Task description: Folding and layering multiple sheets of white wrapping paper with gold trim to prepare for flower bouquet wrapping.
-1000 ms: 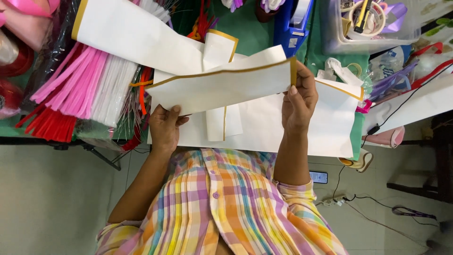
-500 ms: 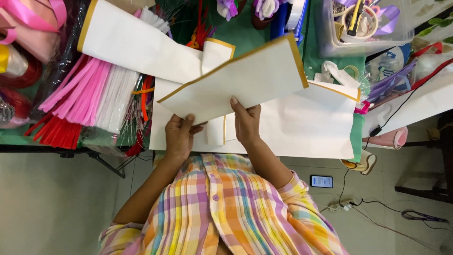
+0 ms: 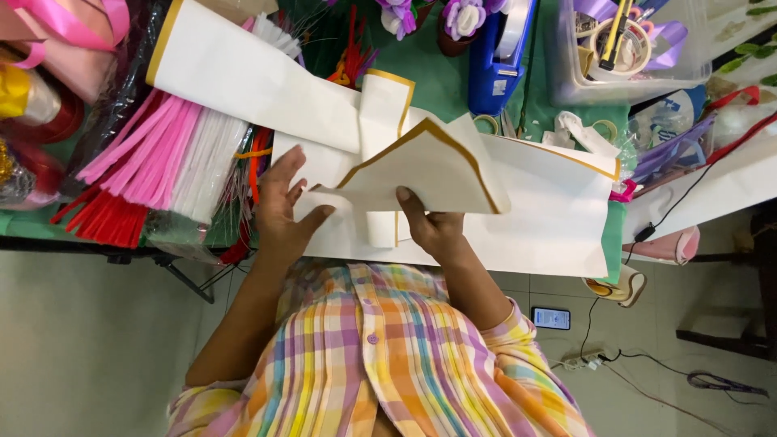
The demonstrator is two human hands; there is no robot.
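1. The folded white sheet with a gold edge is held above the bench, over other white sheets.
2. Its long axis runs roughly left to right, and its gold-trimmed peak points away from the person (toward the blue tape dispenser).
3. The right hand pinches its near edge.
4. The left hand has its fingers spread, thumb touching the sheet's left corner.
5. Pink and white pipe cleaners lie just left.
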